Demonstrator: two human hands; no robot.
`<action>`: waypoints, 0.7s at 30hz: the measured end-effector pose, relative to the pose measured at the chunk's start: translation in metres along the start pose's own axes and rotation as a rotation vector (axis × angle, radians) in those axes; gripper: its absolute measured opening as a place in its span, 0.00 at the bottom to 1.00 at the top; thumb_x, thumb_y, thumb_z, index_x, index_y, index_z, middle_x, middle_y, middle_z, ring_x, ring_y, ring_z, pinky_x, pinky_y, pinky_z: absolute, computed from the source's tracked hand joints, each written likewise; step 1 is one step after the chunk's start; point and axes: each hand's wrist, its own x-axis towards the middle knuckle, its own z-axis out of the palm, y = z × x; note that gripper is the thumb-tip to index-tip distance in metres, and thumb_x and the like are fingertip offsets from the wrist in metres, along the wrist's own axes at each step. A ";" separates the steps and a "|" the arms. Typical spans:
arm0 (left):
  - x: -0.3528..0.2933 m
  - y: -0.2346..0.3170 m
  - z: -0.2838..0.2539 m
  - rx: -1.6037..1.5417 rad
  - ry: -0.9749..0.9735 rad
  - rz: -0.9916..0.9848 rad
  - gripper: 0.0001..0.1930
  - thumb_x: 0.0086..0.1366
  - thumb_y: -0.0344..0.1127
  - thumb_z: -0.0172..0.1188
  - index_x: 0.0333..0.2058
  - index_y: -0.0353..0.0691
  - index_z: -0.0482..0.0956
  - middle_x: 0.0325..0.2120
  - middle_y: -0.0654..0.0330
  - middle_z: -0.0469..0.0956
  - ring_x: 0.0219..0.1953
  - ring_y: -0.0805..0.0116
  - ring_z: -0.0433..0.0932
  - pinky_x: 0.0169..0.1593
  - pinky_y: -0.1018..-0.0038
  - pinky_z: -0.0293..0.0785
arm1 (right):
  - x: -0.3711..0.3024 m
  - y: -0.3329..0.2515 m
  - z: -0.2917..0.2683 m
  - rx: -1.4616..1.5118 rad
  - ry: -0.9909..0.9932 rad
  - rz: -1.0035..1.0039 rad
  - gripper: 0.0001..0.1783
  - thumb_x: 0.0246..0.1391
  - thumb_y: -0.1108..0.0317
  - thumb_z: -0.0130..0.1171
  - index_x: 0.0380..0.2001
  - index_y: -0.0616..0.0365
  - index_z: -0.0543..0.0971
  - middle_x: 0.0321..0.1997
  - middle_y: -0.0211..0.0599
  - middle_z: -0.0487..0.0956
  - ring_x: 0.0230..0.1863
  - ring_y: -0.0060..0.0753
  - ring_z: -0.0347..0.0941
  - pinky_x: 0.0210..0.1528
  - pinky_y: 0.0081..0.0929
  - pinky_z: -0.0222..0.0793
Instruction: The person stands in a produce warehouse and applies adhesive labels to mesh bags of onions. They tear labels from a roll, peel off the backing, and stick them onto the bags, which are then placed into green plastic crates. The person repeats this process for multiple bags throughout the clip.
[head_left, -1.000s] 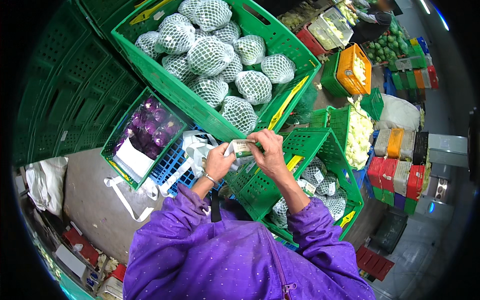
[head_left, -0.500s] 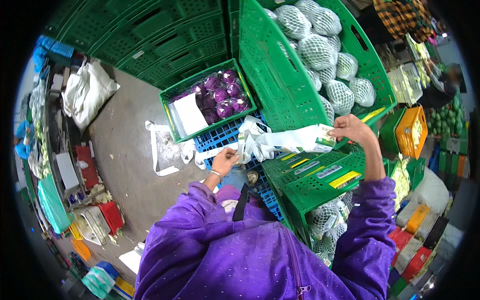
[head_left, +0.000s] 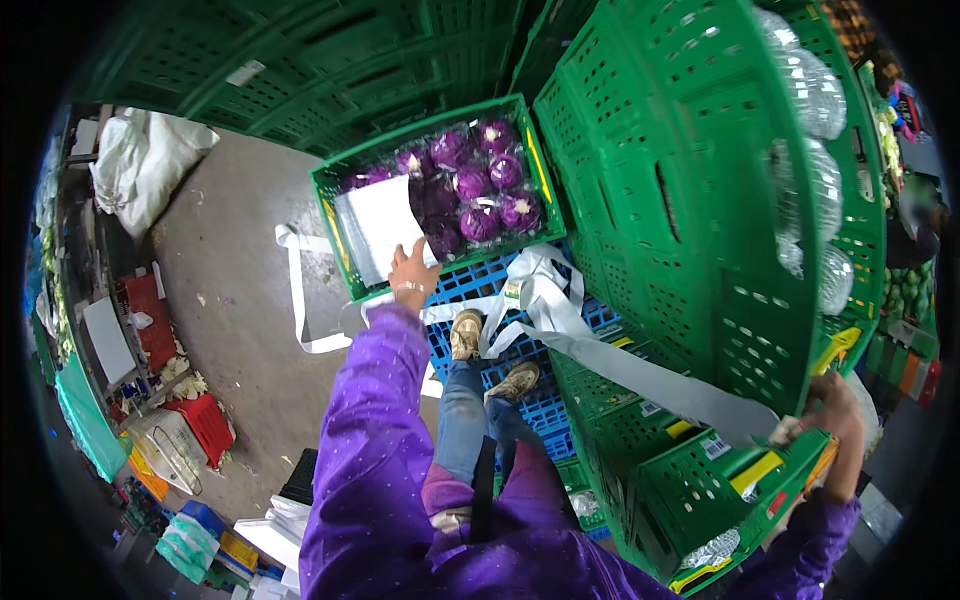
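Since earlier, my left hand (head_left: 413, 272) has moved to one white sheet (head_left: 383, 215), fingers spread, nothing gripped; my right hand (head_left: 832, 410) pinches one white strip (head_left: 650, 382), which trails onto one blue pallet (head_left: 467, 283).

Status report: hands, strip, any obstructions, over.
Left hand open at corner of white sheet. Right hand holding white strip. Possible snag: slack loops near shoes.
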 end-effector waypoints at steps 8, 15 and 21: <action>0.175 -0.013 0.100 0.298 0.055 -0.325 0.34 0.48 0.54 0.63 0.55 0.70 0.60 0.58 0.45 0.51 0.53 0.50 0.63 0.53 0.59 0.61 | -0.025 -0.010 0.014 0.135 0.299 0.083 0.22 0.26 0.70 0.68 0.31 0.64 0.76 0.27 0.35 0.77 0.30 0.30 0.73 0.35 0.24 0.68; 0.194 -0.013 0.071 0.121 -0.067 -0.373 0.35 0.55 0.57 0.53 0.57 0.45 0.59 0.58 0.60 0.56 0.56 0.56 0.65 0.55 0.55 0.62 | -0.043 -0.012 0.028 0.293 0.504 0.113 0.15 0.41 0.70 0.59 0.34 0.66 0.74 0.31 0.37 0.78 0.32 0.30 0.75 0.37 0.23 0.69; 0.098 -0.054 0.043 -0.240 0.354 -0.088 0.41 0.56 0.48 0.58 0.61 0.31 0.51 0.63 0.45 0.50 0.62 0.47 0.55 0.61 0.63 0.57 | -0.032 0.007 0.029 0.600 0.361 -0.091 0.32 0.41 0.67 0.65 0.50 0.70 0.68 0.42 0.40 0.76 0.43 0.30 0.72 0.46 0.24 0.70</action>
